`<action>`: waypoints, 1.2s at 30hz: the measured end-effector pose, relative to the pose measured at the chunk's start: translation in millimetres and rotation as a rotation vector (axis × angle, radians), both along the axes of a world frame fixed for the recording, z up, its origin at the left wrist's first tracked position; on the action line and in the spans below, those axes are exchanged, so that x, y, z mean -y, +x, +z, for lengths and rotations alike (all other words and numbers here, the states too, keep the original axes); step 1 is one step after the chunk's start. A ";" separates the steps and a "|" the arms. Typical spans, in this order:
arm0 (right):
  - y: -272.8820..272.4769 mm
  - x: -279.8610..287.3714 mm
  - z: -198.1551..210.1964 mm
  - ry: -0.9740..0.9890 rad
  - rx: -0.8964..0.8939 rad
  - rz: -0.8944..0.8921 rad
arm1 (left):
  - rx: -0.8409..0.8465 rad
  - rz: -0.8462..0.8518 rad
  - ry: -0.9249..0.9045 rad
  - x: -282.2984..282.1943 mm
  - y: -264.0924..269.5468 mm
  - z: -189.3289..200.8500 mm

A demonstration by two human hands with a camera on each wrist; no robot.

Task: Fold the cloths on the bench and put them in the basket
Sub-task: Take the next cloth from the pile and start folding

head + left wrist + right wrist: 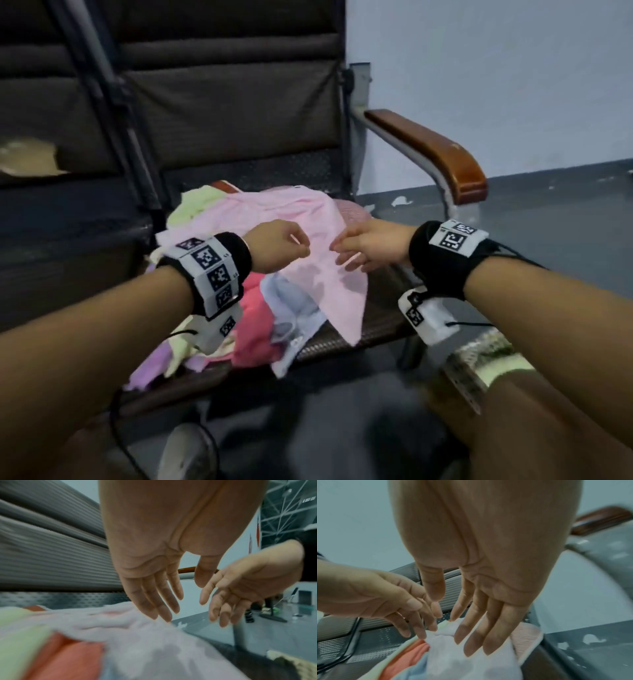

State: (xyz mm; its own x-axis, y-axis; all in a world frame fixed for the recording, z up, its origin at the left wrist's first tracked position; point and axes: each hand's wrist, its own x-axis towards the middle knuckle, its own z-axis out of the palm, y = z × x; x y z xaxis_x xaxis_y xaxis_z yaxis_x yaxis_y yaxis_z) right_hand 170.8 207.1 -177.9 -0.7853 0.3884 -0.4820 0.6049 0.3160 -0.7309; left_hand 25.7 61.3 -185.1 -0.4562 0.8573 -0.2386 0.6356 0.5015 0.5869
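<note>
Progress: early stage, by the evidence. A heap of cloths lies unfolded on the bench (pixel 373 308). The pale pink cloth (pixel 308 233) sits on top, draped toward 5 o'clock over the seat edge. A blue cloth (pixel 294 311) lies beneath it, a red cloth (pixel 255 329) at 7 o'clock of the pink one, a lilac cloth (pixel 154 366) further toward 7 o'clock, and a yellow-green cloth (pixel 195 205) at 10 o'clock.

No folded cloth is visible. The woven rim at 4 o'clock may be the basket (pixel 479 363); its contents cannot be told.

The left hand (pixel 277 250) and right hand (pixel 370 248) hover close together over the pink cloth. Both wrist views show extended, relaxed fingers grasping nothing. Fingertip contact with the cloth cannot be confirmed.

Remaining, in my judgement: essentially all folding and all transfers.
</note>
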 end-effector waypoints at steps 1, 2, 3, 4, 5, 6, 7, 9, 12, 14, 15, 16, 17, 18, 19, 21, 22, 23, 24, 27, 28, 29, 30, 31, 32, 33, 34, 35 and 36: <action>-15.7 9.2 -1.2 0.029 -0.007 0.031 | -0.058 0.025 -0.022 17.2 -11.0 -5.4; -29.6 16.2 -4.0 0.070 -0.020 0.056 | -0.092 0.049 -0.052 31.6 -19.7 -12.4; -40.4 21.5 -8.7 0.129 -0.028 0.079 | -0.107 0.067 -0.084 43.9 -26.8 -20.6; -49.0 24.7 -15.2 0.215 -0.026 0.110 | -0.124 0.077 -0.111 53.3 -31.7 -29.2; -55.0 26.7 -23.2 0.316 -0.005 0.144 | -0.149 0.077 -0.135 60.4 -35.9 -38.4; -58.9 27.5 -32.9 0.409 0.031 0.171 | -0.172 0.069 -0.158 65.5 -38.7 -47.5; -60.3 27.8 -43.6 0.483 0.075 0.191 | -0.190 0.053 -0.175 68.4 -40.0 -55.6; -61.1 25.6 -65.9 0.599 0.154 0.267 | -0.230 0.013 -0.191 66.7 -41.1 -67.9; -65.5 21.8 -88.9 0.775 0.186 0.400 | -0.281 -0.001 -0.162 55.2 -42.8 -74.7; -71.5 20.5 -96.0 0.833 0.133 0.406 | -0.291 0.011 -0.136 47.4 -47.4 -75.3; -74.9 20.2 -96.7 0.849 0.112 0.401 | -0.297 0.029 -0.125 45.1 -50.5 -75.1; -77.5 20.4 -95.5 0.852 0.087 0.391 | -0.300 0.055 -0.114 43.9 -53.7 -74.8; -78.8 20.6 -92.7 0.846 0.047 0.369 | -0.300 0.088 -0.089 43.5 -56.9 -74.7; -79.7 20.6 -88.3 0.831 -0.013 0.335 | -0.297 0.128 -0.046 43.4 -60.1 -74.7; -79.9 20.7 -81.9 0.785 -0.101 0.279 | -0.302 0.166 0.014 43.2 -63.1 -74.9; -78.8 22.8 -66.3 0.571 -0.332 0.128 | -0.374 0.224 0.127 41.3 -68.3 -75.2; -78.6 25.1 -56.6 0.476 -0.458 0.068 | -0.426 0.243 0.153 39.4 -71.1 -75.1; -77.8 27.6 -46.2 0.426 -0.571 0.026 | -0.462 0.250 0.154 37.5 -74.2 -75.5; -76.3 29.7 -36.4 0.399 -0.662 -0.005 | -0.478 0.254 0.125 35.4 -77.8 -76.1; -69.4 25.7 -14.9 0.329 -0.795 -0.047 | -0.466 0.283 0.081 31.0 -87.7 -77.8; -65.9 21.6 -10.5 0.327 -0.788 -0.064 | -0.458 0.294 0.115 30.6 -89.8 -77.9; -61.7 16.0 -8.2 0.344 -0.773 -0.085 | -0.441 0.302 0.166 30.5 -91.4 -78.6; -56.8 10.3 -7.0 0.368 -0.761 -0.107 | -0.414 0.308 0.212 30.0 -91.4 -77.9; -51.8 4.2 -6.9 0.378 -0.762 -0.124 | -0.371 0.304 0.256 28.7 -89.5 -77.7; -47.3 0.0 -6.4 0.367 -0.773 -0.133 | -0.317 0.279 0.266 27.3 -85.0 -76.9; -44.0 -2.0 -5.4 0.335 -0.793 -0.136 | -0.277 0.213 0.261 26.3 -79.4 -77.0; -42.1 -1.7 -3.8 0.290 -0.810 -0.132 | -0.279 0.144 0.222 24.3 -72.2 -77.2; -41.4 -0.5 -1.7 0.243 -0.827 -0.119 | -0.319 0.091 0.168 20.6 -65.8 -79.4; -41.0 2.4 0.6 0.199 -0.846 -0.094 | -0.366 0.066 0.132 15.3 -60.7 -81.6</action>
